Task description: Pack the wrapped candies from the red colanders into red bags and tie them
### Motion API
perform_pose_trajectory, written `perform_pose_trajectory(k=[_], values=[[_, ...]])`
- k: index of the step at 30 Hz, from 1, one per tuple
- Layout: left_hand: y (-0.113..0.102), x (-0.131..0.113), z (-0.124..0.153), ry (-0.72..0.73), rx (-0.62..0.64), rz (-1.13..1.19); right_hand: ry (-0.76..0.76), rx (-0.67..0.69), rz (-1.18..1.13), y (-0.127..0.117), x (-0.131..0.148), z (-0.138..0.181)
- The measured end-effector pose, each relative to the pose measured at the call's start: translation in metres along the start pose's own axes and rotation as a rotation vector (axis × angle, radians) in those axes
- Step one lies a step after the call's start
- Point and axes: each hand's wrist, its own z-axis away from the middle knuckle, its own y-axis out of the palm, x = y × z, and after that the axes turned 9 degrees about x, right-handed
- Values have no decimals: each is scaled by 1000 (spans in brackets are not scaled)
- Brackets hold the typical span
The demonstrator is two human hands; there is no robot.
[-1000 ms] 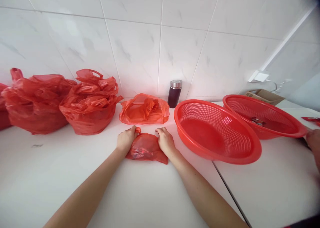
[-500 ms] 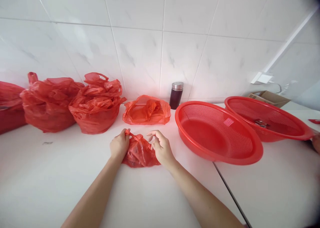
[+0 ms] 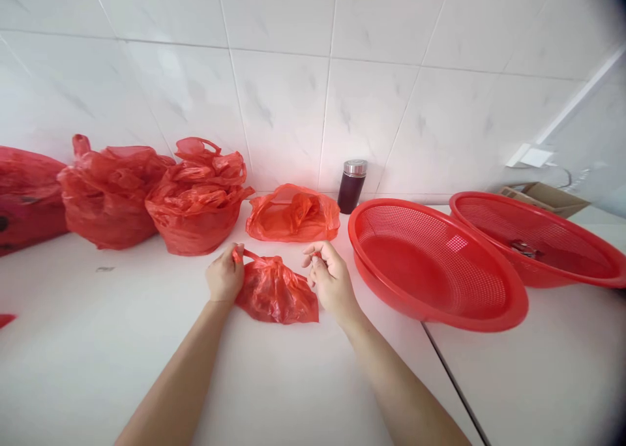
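A small red plastic bag (image 3: 278,295) with something darker inside rests on the white table, its neck gathered at the top. My left hand (image 3: 225,275) is closed on one of its handles, which stretches out to the left. Pinched in my right hand (image 3: 328,275) is the other handle, pulled taut to the right. The bag's contents are too veiled by the plastic to name. Just behind it lies another red plastic bag (image 3: 264,227), crumpled and open-mouthed.
Full red bags (image 3: 195,221) line the wall on the left. A dark bottle (image 3: 351,188) with a silver lid stands at the back. On the right sit two red perforated baskets (image 3: 430,309), with a cardboard box (image 3: 548,197) behind. A seam (image 3: 454,381) crosses the table.
My right hand has closed on a handle of the small bag. The handles are now drawn apart, and the bag's neck has tightened. The view has shifted slightly.
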Motion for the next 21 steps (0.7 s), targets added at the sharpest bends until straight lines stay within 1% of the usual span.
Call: perform_pose_trajectory(k=[3,5,6,8,9,10,11,12,13,14,15,16,17,19,21], values=[[-1,0,0,-5,29,97,-2,-21,21,-3,-3,-1],[-6,-6,1,0,14,159,-20,-40,-9,-7,-4,-2],[-11,-13,2,3,-24,185,-38,-42,-48,-8,-3,-2],[-26,-32,6,31,-142,220,-99,-38,-140,-10,-1,-1],[-34,-44,8,82,-176,224,-141,-41,-169,-10,1,-1],[-41,-57,11,166,-165,220,-183,-51,-181,-10,4,0],[-48,-69,14,312,-73,203,-220,-65,-179,-10,6,1],[-53,-81,17,445,113,166,-249,-82,-173,-10,9,2],[-57,-91,19,546,308,114,-267,-103,-164,-10,11,3],[-59,-98,22,615,481,54,-277,-127,-153,-11,13,3],[-59,-102,24,638,602,-2,-284,-157,-142,-13,15,4],[-59,-104,25,636,657,-46,-291,-187,-126,-14,16,4],[-59,-103,25,623,663,-76,-299,-217,-104,-16,16,3],[-62,-96,23,574,633,-86,-308,-250,-58,-18,13,2],[-74,-85,18,516,637,-81,-285,-262,-41,-17,7,1]])
